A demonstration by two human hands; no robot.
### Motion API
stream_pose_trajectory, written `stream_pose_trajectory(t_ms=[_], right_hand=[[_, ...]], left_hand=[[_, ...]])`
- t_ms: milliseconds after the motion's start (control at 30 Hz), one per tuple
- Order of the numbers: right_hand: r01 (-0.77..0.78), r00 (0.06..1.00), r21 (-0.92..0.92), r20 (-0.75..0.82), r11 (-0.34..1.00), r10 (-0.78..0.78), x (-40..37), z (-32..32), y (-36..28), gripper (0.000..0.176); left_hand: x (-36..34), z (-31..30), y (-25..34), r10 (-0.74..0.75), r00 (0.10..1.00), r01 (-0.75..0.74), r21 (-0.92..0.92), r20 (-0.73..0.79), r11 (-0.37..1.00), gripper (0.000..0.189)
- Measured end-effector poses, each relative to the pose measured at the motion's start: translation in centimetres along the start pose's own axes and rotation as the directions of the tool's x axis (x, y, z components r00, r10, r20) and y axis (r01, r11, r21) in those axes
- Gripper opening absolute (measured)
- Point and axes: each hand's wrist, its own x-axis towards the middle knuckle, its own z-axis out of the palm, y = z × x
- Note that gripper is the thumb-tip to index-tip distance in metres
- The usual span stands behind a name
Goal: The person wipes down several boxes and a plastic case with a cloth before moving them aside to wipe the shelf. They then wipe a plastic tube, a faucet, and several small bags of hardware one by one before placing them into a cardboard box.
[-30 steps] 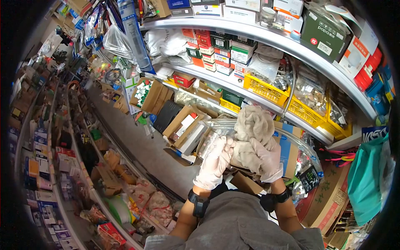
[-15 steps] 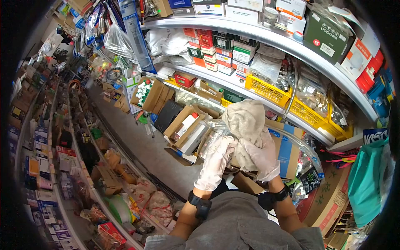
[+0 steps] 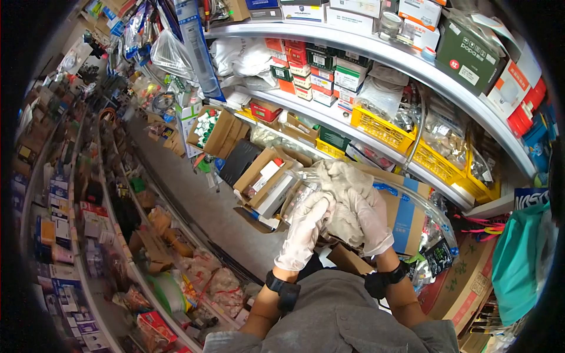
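A crumpled off-white cloth (image 3: 341, 177) hangs between my two hands in front of my body. My left hand (image 3: 311, 216), in a thin whitish glove, is closed on the cloth's left side. On the other side my right hand (image 3: 366, 213), gloved the same way, grips the cloth with its fingers partly buried in the folds. The lower part of the cloth drops between the hands. Whether anything lies inside the folds is hidden. Behind the cloth is a cardboard box with a blue stripe (image 3: 406, 217).
Ahead, a shelf holds yellow baskets (image 3: 382, 127) of small parts and stacked small boxes (image 3: 322, 76). Open cartons (image 3: 265, 176) stand left of my hands. Clear tubing (image 3: 426, 209) curves at the right. A teal bag (image 3: 521, 259) hangs far right. Crowded shelves (image 3: 100, 247) line the left aisle.
The cloth's raised upper part has dropped and bunched lower between my hands. Both hands stay closed on it, in nearly the same place. The view has shifted slightly.
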Motion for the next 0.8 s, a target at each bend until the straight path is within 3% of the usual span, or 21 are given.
stream_pose_trajectory(t_ms=[100, 167, 267, 367, 400, 467, 500, 567, 600, 633, 667, 700, 733, 800], right_hand=[[0.002, 1.0, -0.061, 0.008, 0.998, -0.002, -0.1, 0.6, -0.4, 0.033], [0.14, 0.99, -0.249, 0.048, 0.958, -0.132, 0.1, 0.2, 0.3, 0.036], [0.183, 0.983, -0.324, 0.081, 0.928, -0.166, 0.1, -0.1, 0.6, 0.038], [0.224, 0.975, -0.365, 0.076, 0.904, -0.211, 0.3, -0.8, 1.7, 0.037], [0.213, 0.976, -0.346, 0.033, 0.914, -0.215, 0.2, -0.6, 1.8, 0.037], [0.074, 0.996, -0.07, 0.057, 0.995, -0.07, -0.1, -0.2, 0.9, 0.036], [0.114, 0.992, -0.028, 0.06, 0.993, -0.113, -0.8, 1.0, -0.1, 0.035], [0.166, 0.985, -0.126, 0.062, 0.978, -0.159, -0.7, 0.0, 2.3, 0.036], [0.219, 0.972, -0.202, 0.126, 0.955, -0.197, -0.9, 0.1, 2.0, 0.039], [0.229, 0.97, -0.201, 0.128, 0.952, -0.206, -1.1, 0.1, 1.9, 0.039], [0.265, 0.962, -0.341, 0.159, 0.902, -0.222, -1.4, -0.2, 1.9, 0.039], [0.294, 0.955, -0.473, 0.188, 0.831, -0.231, -1.6, -0.3, 1.8, 0.039], [0.239, 0.961, -0.445, 0.236, 0.863, -0.144, -1.9, 0.3, 1.0, 0.039], [0.254, 0.953, -0.404, 0.26, 0.879, -0.156, -2.4, 1.5, 0.9, 0.038]], left_hand=[[-0.1, -0.1, 0.0, -0.044, 0.998, 0.048, 0.105, -0.04, 0.993, 0.028], [-0.3, 0.3, 0.2, -0.064, 0.996, 0.07, 0.112, -0.059, 0.991, 0.028], [-0.2, -0.6, -0.6, -0.118, 0.987, 0.132, 0.134, -0.106, 0.982, 0.027], [-0.5, 0.9, -1.1, 0.021, 0.986, 0.016, 0.218, -0.166, 0.976, 0.014], [-0.1, 0.6, -0.9, 0.168, 0.981, -0.075, 0.625, -0.092, 0.777, 0.025], [-0.1, 1.2, -1.6, 0.373, 0.928, -0.29, 0.676, 0.025, 0.677, 0.053], [-0.4, 2.4, -0.5, 0.29, 0.954, -0.267, 0.67, 0.08, 0.692, 0.076], [-0.7, 2.9, -1.5, 0.207, 0.972, -0.233, 0.422, 0.107, 0.876, 0.08], [-0.7, 3.3, -0.8, 0.163, 0.979, -0.191, 0.26, 0.126, 0.946, 0.078], [-0.4, 2.6, -0.7, 0.104, 0.993, -0.115, 0.269, 0.056, 0.956, 0.074], [-0.2, 1.5, -1.0, 0.041, 0.999, -0.035, 0.271, -0.016, 0.962, 0.071], [0.1, 0.5, -1.4, 0.104, 0.988, -0.043, 0.448, -0.112, 0.893, 0.055], [0.5, -0.5, -2.0, 0.182, 0.971, -0.076, 0.522, -0.154, 0.85, 0.045], [1.2, -1.1, -1.9, 0.397, 0.907, -0.19, 0.705, -0.14, 0.683, 0.029]])
